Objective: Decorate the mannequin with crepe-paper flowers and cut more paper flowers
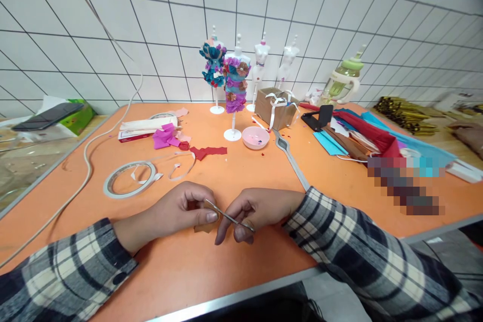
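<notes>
My left hand (181, 211) rests on the orange table (264, 171) with its fingers pinched on a small brown paper scrap (205, 228). My right hand (256, 211) is closed round thin metal tweezers (228, 216), whose tip meets the left fingers at the scrap. Both wrists lie near the table's front edge. Further back stand two small mannequins: one covered in blue paper flowers (213, 65), one in purple ones (236, 83). Two bare white mannequins (260, 63) stand behind them.
A tape ring (128, 180), pink paper scraps (166, 137), red paper (207, 151), a pink dish (255, 137) and a brown box with ribbon (274, 106) lie mid-table. Coloured paper sheets (362, 136) and a green bottle (343, 80) are at right. A white cable (88, 156) runs along the left.
</notes>
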The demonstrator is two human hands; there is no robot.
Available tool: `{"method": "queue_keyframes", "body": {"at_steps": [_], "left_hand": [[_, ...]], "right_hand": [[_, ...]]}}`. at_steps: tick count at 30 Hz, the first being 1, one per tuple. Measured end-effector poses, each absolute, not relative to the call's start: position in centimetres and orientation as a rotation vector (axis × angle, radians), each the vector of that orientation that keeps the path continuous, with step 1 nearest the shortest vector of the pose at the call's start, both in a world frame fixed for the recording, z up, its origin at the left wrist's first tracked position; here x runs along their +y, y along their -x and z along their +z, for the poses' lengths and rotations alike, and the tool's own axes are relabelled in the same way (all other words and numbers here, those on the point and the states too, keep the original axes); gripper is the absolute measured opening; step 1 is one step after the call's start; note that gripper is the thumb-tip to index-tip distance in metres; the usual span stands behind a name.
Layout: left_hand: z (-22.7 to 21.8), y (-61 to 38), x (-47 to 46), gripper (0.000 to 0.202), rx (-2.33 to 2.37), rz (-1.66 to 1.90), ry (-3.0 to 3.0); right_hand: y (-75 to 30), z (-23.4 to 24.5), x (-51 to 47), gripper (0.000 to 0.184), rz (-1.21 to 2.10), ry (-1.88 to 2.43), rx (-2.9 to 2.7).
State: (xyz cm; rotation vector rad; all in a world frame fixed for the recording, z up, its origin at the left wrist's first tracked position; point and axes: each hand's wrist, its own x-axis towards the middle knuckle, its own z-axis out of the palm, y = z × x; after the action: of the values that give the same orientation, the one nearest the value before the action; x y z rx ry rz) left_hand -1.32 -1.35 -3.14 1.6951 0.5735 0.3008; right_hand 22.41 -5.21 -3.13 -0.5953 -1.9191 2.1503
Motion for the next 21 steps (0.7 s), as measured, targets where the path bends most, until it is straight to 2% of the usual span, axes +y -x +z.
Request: {"method": "queue_keyframes", "body": {"at_steps": [14,21], "left_hand": [[-3.04,1.05,-1.43,0.039,0.586,0.276,-1.721],[-3.24,1.05,-1.44,0.038,0.600,0.267,-1.684]], "right_hand": [[-22.35,-3.63,-5.17,0.049,2.174,0.638,-1.901],[-22.28,-3.44,-5.16,0.039,2.189,0.583,-1.875]]}}
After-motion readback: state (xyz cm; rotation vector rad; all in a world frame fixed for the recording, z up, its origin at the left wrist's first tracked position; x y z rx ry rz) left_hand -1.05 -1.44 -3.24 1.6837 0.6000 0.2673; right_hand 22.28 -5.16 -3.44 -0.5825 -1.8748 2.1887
